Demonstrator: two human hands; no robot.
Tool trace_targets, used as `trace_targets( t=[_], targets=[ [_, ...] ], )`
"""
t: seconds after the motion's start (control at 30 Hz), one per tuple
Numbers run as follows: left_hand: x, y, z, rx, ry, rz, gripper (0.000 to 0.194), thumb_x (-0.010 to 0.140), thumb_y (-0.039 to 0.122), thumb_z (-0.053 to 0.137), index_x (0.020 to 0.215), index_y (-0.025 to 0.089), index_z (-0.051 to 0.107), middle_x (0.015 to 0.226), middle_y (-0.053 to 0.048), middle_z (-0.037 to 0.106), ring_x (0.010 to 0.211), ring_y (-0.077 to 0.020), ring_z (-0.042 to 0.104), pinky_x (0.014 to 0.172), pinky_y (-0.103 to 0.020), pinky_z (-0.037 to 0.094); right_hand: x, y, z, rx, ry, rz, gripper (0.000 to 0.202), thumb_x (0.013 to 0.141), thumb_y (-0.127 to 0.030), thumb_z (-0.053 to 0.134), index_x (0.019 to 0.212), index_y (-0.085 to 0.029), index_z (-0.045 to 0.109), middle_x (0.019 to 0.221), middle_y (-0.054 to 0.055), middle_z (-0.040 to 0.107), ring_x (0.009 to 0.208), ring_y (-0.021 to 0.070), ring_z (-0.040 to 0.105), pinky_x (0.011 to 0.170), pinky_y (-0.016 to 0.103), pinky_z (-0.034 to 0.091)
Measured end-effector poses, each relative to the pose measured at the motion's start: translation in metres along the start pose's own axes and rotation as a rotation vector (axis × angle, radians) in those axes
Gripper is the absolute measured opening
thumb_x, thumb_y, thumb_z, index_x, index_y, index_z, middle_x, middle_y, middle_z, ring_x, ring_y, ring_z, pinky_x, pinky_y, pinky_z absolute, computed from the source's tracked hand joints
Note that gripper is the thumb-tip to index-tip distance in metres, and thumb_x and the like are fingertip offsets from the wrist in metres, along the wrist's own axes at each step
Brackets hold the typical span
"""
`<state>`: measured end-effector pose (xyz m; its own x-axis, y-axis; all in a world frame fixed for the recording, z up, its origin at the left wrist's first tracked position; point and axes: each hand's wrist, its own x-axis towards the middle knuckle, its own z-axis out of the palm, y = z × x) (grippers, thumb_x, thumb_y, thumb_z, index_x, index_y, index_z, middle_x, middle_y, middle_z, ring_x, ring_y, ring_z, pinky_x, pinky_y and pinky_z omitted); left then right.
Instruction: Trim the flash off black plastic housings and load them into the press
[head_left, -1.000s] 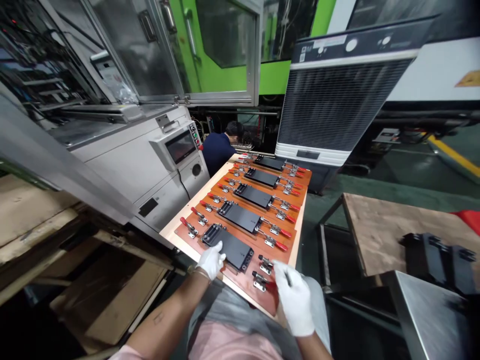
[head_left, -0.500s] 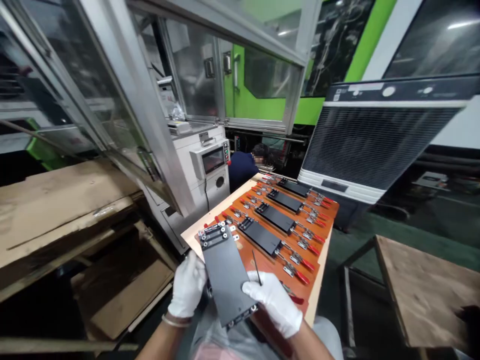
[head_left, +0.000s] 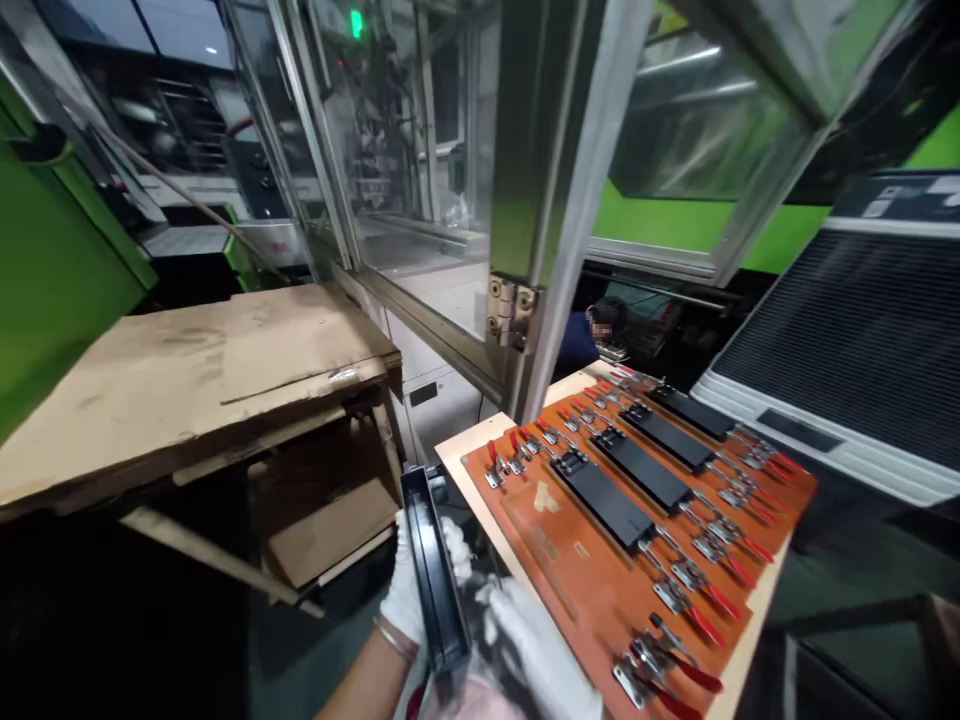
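My left hand [head_left: 405, 592], in a white glove, is wrapped round a long black rectangular part [head_left: 435, 570]. The part is turned on its side, showing a recessed, rimmed side; gloved fingertips show at its right edge. My right hand [head_left: 529, 635], also gloved, is just right of the part, apart from it. Its fingers are curled and blurred, and what they hold is hidden. Beside it, the orange fixture board [head_left: 525, 535] carries several similar black parts [head_left: 604, 500] lying flat between red-handled toggle clamps [head_left: 686, 600].
A hinged metal-framed glass door [head_left: 517, 310] rises beyond the board's left corner. On the left is a cardboard-covered table [head_left: 225, 350]. A co-worker [head_left: 577, 340] bends low behind the board. A large louvred unit [head_left: 840, 320] stands at the right.
The view has swung left. The black part has turned from its broad face onto its side, and my left hand now grips it. My right hand has come off it; its thin dark rod no longer shows.
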<state>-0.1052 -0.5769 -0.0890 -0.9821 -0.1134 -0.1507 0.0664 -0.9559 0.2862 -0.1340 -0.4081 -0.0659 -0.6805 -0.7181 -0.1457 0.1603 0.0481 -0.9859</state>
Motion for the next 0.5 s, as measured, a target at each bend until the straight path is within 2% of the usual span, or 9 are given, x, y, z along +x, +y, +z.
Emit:
trace_targets(
  t=[0.1,0.17,0.23,0.33,0.5],
  targets=[
    [-0.010,0.019,-0.012,-0.026,0.219,0.009,0.041,0.078,0.055,0.065,0.077,0.015,0.063,0.060,0.000,0.062,0.052,-0.0135,0.059,0.052,-0.025,0.048,-0.003,-0.019,-0.013,-0.191,-0.008,0.008,0.039,0.090,-0.058,0.045,0.084,-0.020,0.056,0.074,0.002,0.057,0.071,0.0176,0.055,0.068,0.029,0.046],
    [-0.017,0.027,-0.012,0.006,0.404,-0.046,0.041,0.085,0.053,0.058,0.076,0.014,0.064,0.057,-0.002,0.065,0.051,-0.0154,0.062,0.056,-0.028,0.051,-0.007,-0.030,-0.018,-0.376,-0.090,-0.004,0.035,0.094,-0.050,0.040,0.083,-0.020,0.055,0.079,0.003,0.059,0.075,0.0174,0.056,0.071,0.028,0.044],
    [-0.022,0.032,-0.007,0.025,0.515,-0.086,0.046,0.088,0.054,0.052,0.074,0.013,0.065,0.057,-0.004,0.067,0.051,-0.0173,0.064,0.057,-0.030,0.053,-0.009,-0.039,-0.019,-0.608,-0.188,-0.042,0.035,0.097,-0.041,0.034,0.077,-0.020,0.054,0.076,0.002,0.060,0.072,0.0163,0.056,0.068,0.027,0.042],
    [-0.024,0.035,0.001,0.042,0.522,-0.107,0.052,0.089,0.057,0.047,0.071,0.012,0.065,0.057,-0.007,0.069,0.049,-0.0184,0.064,0.055,-0.030,0.053,-0.010,-0.041,-0.017,-0.839,-0.276,-0.120,0.034,0.098,-0.034,0.033,0.073,-0.021,0.053,0.072,0.001,0.061,0.067,0.0147,0.055,0.062,0.026,0.037],
    [-0.020,0.033,0.007,0.081,0.484,-0.136,0.055,0.087,0.061,0.047,0.073,0.012,0.067,0.061,-0.008,0.071,0.052,-0.0205,0.066,0.057,-0.034,0.054,-0.008,-0.031,-0.019,-1.042,-0.330,-0.234,0.035,0.098,-0.034,0.036,0.069,-0.021,0.050,0.062,-0.002,0.057,0.055,0.0116,0.049,0.053,0.026,0.027]
  ],
)
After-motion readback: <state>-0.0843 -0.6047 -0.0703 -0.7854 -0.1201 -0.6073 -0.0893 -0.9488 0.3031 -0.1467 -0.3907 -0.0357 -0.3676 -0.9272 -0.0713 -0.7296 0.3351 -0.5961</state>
